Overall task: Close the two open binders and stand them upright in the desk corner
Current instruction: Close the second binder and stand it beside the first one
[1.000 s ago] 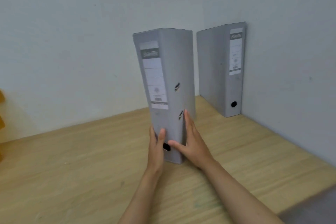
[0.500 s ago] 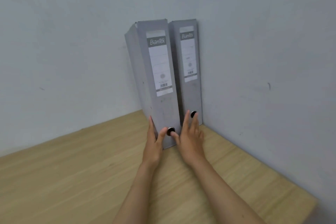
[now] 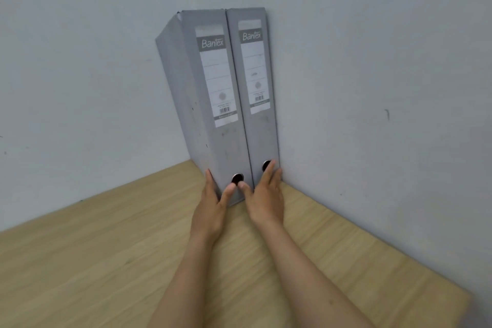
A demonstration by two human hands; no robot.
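A: Where are the binders?

B: Both are shut and stand upright side by side in the upper middle of the frame, spines facing the camera, in the corner where the two grey walls meet. The right binder (image 3: 259, 93) stands against the right wall (image 3: 372, 88); the left binder (image 3: 213, 104) is right beside it, the two spines touching along their length. Each spine carries a white label reading "Bantex" and a dark finger hole near the bottom.

A: And the hands?

B: The left hand (image 3: 210, 210) is at the foot of the left binder, fingers flat along its left cover, thumb across the spine just under the finger hole. It cups the binder's lower corner loosely rather than clenching it. The right hand (image 3: 266, 200) is spread open, palm down, fingers reaching up over the base of the right binder's spine and partly covering its finger hole; its thumb meets the left thumb on the left binder's spine. It grasps nothing.

A: What do they stand on?

B: A light wooden desk (image 3: 93, 261), filling the lower half of the frame.
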